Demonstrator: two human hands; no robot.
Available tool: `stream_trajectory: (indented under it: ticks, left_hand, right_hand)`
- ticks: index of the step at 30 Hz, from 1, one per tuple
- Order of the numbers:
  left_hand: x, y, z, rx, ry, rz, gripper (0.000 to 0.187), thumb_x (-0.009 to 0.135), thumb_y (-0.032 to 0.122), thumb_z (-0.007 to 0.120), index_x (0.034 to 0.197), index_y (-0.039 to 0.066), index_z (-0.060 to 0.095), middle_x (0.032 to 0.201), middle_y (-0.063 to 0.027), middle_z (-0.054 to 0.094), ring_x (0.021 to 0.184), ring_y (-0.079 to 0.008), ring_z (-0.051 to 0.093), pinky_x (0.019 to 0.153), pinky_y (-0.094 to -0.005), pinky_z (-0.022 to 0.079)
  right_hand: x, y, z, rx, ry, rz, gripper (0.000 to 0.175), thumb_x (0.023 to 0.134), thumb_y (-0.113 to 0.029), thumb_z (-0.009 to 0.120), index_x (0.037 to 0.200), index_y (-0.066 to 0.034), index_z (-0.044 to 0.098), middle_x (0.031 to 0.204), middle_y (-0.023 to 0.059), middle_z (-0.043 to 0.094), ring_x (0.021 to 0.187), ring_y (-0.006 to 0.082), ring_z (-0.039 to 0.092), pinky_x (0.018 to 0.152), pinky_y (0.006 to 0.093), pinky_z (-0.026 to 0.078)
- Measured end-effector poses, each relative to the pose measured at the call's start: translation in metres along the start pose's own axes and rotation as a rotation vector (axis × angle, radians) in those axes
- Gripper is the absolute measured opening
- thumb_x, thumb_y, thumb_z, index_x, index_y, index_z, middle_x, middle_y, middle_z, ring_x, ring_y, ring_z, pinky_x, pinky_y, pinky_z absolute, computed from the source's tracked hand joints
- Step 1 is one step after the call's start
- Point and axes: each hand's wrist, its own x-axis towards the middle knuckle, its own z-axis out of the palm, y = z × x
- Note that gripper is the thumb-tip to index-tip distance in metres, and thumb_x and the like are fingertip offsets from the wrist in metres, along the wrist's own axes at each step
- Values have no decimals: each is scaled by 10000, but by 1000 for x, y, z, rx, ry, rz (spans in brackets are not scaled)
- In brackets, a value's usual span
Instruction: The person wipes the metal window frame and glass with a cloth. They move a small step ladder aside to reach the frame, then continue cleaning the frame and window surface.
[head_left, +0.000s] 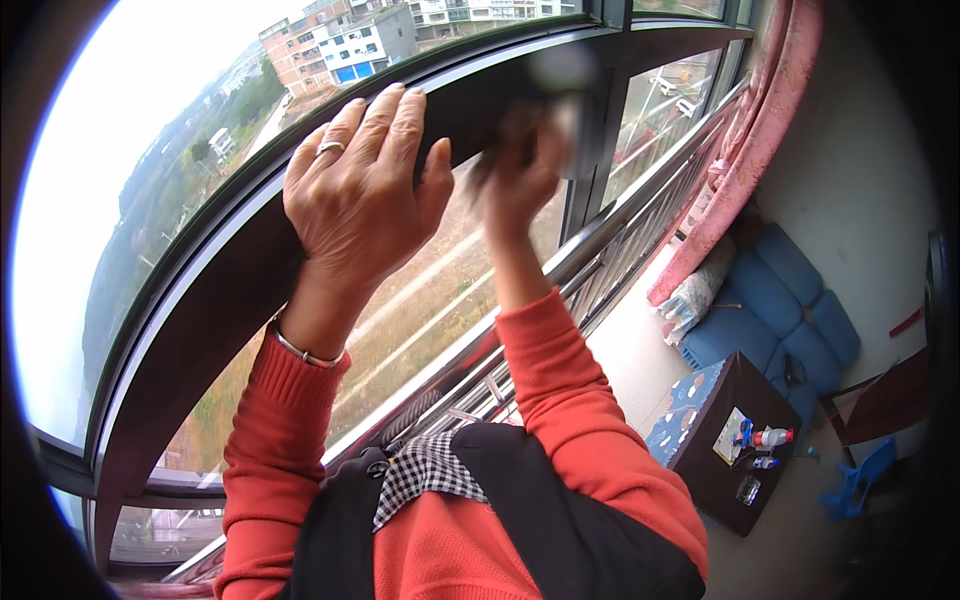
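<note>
My left hand (367, 172), with a ring on one finger and a bracelet at the wrist, lies palm down on the dark window crossbar (202, 307), its fingertips at the metal edge. The fingers are slightly spread, the thumb apart. To its right, my right hand (525, 165) is raised in front of the same crossbar, near the upright window frame (592, 142). It is blurred by motion. A pale, blurred shape (566, 71) shows just above it; whether the fingers hold anything cannot be made out.
A metal railing (615, 232) runs along the window below my hands. A pink curtain (780, 127) hangs at the right. Beyond stand a blue sofa (772, 300), a dark table (739, 450) bearing a bottle (772, 437) and small items, and a blue plastic chair (862, 476).
</note>
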Motion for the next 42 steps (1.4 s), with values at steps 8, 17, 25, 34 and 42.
stream_trajectory:
  ticks: [8, 17, 25, 34, 42]
  left_hand:
    - [0, 0, 0, 2, 1, -24, 358, 908, 374, 607, 1138, 125, 721, 1131, -62, 731, 1025, -216, 694, 871, -383, 518]
    - [-22, -25, -36, -98, -16, -65, 346, 870, 257, 693, 1199, 152, 699, 1208, -69, 713, 1159, -255, 662, 1077, -462, 432]
    - [-141, -133, -177, 456, 81, -305, 320, 988, 214, 544, 1278, 169, 669, 1346, -28, 647, 1349, -225, 519, 1211, -482, 194]
    - [-196, -164, -220, 617, 53, -377, 292, 1019, 200, 512, 1273, 174, 652, 1291, 15, 670, 1317, -200, 532, 1199, -470, 145]
    - [-186, -153, -223, 737, 5, -426, 299, 1033, 205, 456, 1254, 181, 656, 1270, 36, 678, 1279, -182, 561, 1164, -445, 224]
  right_hand:
    - [-39, -18, 5, -111, -75, -323, 296, 929, -65, 637, 1207, 17, 577, 1284, 185, 525, 1208, 338, 523, 1015, 446, 426]
    - [-95, -64, 18, 508, -486, -269, 496, 936, -143, 685, 1366, -13, 476, 1307, 161, 496, 1167, 314, 533, 987, 411, 414]
    - [-53, -35, -15, -111, -321, -523, 219, 951, 22, 595, 1147, -16, 685, 1186, 123, 518, 1152, 277, 546, 961, 365, 467]
    - [-145, -101, 25, 218, -514, -587, 245, 921, -62, 641, 1160, -33, 686, 1153, 104, 492, 1121, 286, 496, 933, 390, 409]
    - [-193, -137, 51, 379, -619, -713, 271, 802, 29, 726, 1054, -70, 735, 1113, 29, 533, 1065, 232, 517, 902, 348, 422]
